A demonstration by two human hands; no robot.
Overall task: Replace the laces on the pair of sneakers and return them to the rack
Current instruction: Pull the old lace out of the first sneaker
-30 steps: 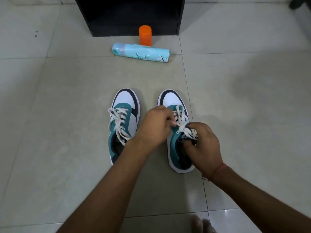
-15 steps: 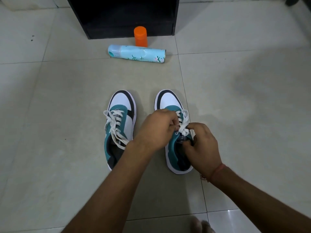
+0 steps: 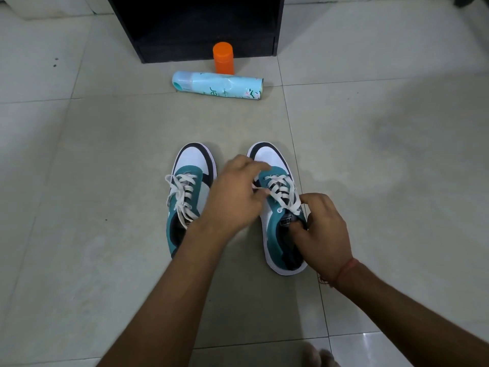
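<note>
Left hand point(image 3: 235, 197) pinching, right hand point(image 3: 321, 231) curled.

Domestic interior, probably a home entryway: pale glossy tiled floor point(image 3: 79, 207), a black shoe rack point(image 3: 201, 25) at its far edge, a spray can point(image 3: 219, 85) lying before it, an orange bottle point(image 3: 223, 58) upright.

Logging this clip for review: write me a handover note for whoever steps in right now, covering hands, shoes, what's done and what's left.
Left hand: pinches the lace of the right shoe.
Right hand: grips that shoe's tongue and collar.
Both shoes stand side by side on the floor; the left shoe is laced, ends loose.
The rack is beyond them.
Left: finish the right shoe's lace, then rack both.
</note>
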